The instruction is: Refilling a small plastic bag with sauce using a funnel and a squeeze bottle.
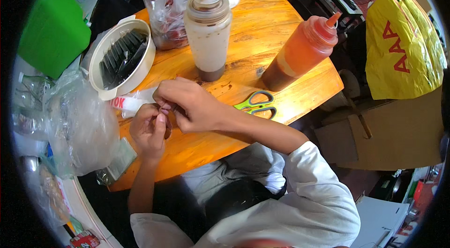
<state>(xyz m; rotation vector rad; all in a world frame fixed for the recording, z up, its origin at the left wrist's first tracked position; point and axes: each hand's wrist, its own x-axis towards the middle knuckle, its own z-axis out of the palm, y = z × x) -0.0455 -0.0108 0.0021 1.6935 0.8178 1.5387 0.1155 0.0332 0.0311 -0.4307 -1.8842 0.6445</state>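
My left hand (148, 130) and my right hand (191, 104) meet over the near left part of the wooden table (246, 42). Their fingertips pinch together on a small plastic packet (168, 131) with dark brown contents, mostly hidden behind the fingers. A white plastic pouch (132, 104) with red lettering lies just beyond my left hand. Past my right hand stands a clear squeeze bottle (210, 37) with a little brown sauce at its bottom. Scissors (246, 104) with green and grey handles lie beside my right forearm, which partly covers them.
A cream oval tub (152, 54) holds several dark sauce packets (121, 56). Behind it sits a clear plastic bag (167, 12) of reddish-brown contents. An orange squeeze bottle (300, 53) stands at the right. Puffy plastic bags (82, 125) crowd the left edge; a yellow bag (404, 44) stands off the table.
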